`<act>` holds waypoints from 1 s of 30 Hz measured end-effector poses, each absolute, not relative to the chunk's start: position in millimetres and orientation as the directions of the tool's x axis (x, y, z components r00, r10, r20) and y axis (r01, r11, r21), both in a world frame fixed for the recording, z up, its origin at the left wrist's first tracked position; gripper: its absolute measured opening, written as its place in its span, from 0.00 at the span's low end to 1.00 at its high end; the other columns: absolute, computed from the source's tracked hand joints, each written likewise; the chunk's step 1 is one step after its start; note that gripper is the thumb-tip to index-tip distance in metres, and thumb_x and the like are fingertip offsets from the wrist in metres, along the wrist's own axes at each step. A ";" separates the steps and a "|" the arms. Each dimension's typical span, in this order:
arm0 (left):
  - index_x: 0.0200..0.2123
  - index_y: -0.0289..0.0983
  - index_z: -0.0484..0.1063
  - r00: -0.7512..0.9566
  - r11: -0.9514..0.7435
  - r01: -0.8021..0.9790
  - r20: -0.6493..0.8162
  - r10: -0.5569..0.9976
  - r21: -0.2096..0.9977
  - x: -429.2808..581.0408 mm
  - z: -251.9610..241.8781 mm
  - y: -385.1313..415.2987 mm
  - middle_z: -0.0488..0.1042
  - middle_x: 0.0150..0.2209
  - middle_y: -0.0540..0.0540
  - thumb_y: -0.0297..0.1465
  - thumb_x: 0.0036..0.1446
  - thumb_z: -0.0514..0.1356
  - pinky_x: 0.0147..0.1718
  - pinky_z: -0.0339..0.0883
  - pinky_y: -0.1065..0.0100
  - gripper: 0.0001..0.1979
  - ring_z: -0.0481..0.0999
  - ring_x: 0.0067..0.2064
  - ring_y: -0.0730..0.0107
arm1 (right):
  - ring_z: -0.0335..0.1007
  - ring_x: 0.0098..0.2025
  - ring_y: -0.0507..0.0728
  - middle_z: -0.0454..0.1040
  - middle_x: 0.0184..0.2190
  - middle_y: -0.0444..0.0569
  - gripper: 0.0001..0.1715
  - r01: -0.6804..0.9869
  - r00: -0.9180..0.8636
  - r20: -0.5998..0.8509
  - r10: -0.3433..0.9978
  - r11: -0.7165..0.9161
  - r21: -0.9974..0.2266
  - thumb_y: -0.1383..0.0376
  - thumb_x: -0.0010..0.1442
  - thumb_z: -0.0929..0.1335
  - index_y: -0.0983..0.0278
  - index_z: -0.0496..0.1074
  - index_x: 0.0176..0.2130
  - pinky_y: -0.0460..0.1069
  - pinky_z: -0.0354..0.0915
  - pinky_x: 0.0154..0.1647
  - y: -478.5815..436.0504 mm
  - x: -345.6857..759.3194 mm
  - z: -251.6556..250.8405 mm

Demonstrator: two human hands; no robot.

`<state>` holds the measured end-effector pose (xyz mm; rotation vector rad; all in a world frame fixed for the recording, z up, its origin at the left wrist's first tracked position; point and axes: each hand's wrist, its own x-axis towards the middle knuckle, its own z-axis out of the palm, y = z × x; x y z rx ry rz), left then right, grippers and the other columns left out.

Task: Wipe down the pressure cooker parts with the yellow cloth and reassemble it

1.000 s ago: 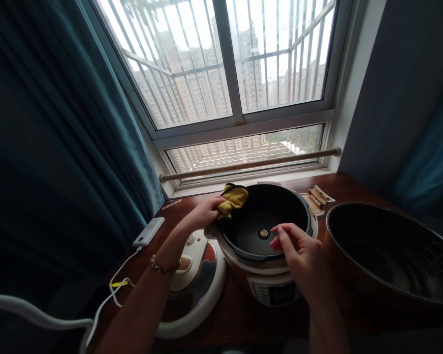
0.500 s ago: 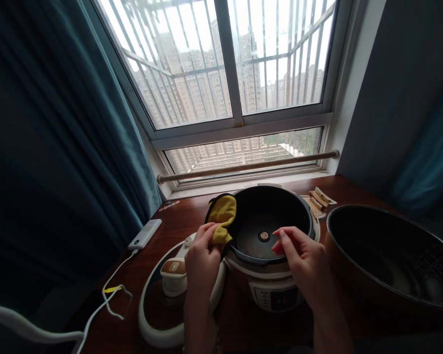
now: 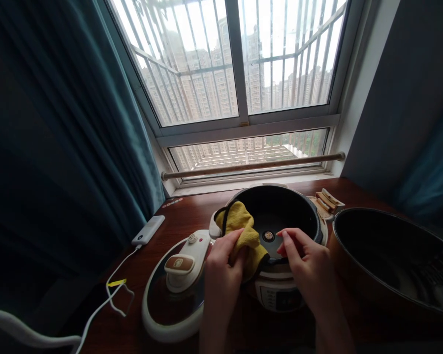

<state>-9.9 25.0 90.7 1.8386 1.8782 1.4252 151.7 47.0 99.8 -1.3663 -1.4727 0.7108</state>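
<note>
An open electric cooker body [image 3: 280, 290] stands on the wooden table in front of the window, its dark inside showing a round heating plate [image 3: 268, 236]. My left hand [image 3: 223, 260] is closed on a yellow cloth [image 3: 243, 231] and presses it over the cooker's near-left rim. My right hand [image 3: 306, 260] rests on the near rim, fingers curled over the edge, holding the body. The cooker's lid [image 3: 173, 290] lies flat on the table just left of my left hand.
A dark inner pot [image 3: 395, 260] sits at the right. A white power bank [image 3: 148, 230] with a white cable [image 3: 110, 295] lies at the left by the teal curtain [image 3: 59, 147]. A small holder with brown pieces [image 3: 327, 200] is behind the cooker, under a wooden rail [image 3: 251, 166].
My left hand has dragged the yellow cloth round the rim from the far left towards the near side. My right hand stayed on the near rim. The view shifted slightly.
</note>
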 end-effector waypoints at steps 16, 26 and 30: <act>0.50 0.42 0.68 -0.501 -0.085 0.680 0.546 0.672 0.729 -49.3 52.5 58.9 0.72 0.50 0.46 0.33 0.60 0.49 0.61 0.42 0.49 0.16 0.63 0.58 0.57 | 0.68 0.24 0.50 0.71 0.21 0.39 0.13 0.426 0.101 0.295 0.950 0.227 -0.876 0.56 0.59 0.61 0.58 0.71 0.33 0.44 0.59 0.26 47.7 150.1 99.8; 0.56 0.44 0.62 -0.505 -0.122 0.714 0.628 0.593 0.690 -60.9 50.9 62.3 0.69 0.53 0.45 0.30 0.61 0.48 0.57 0.53 0.57 0.20 0.65 0.57 0.62 | 0.67 0.23 0.49 0.71 0.20 0.39 0.13 0.449 0.106 0.331 0.938 0.252 -0.857 0.57 0.59 0.61 0.59 0.71 0.32 0.43 0.57 0.24 46.7 149.4 100.6; 0.55 0.43 0.63 -0.467 -0.119 0.698 0.575 0.672 0.706 -65.0 42.4 68.0 0.70 0.52 0.45 0.33 0.61 0.48 0.52 0.60 0.60 0.19 0.68 0.54 0.61 | 0.67 0.23 0.50 0.71 0.21 0.39 0.13 0.461 0.106 0.338 0.935 0.255 -0.850 0.58 0.59 0.61 0.58 0.71 0.32 0.43 0.56 0.24 46.7 148.7 100.0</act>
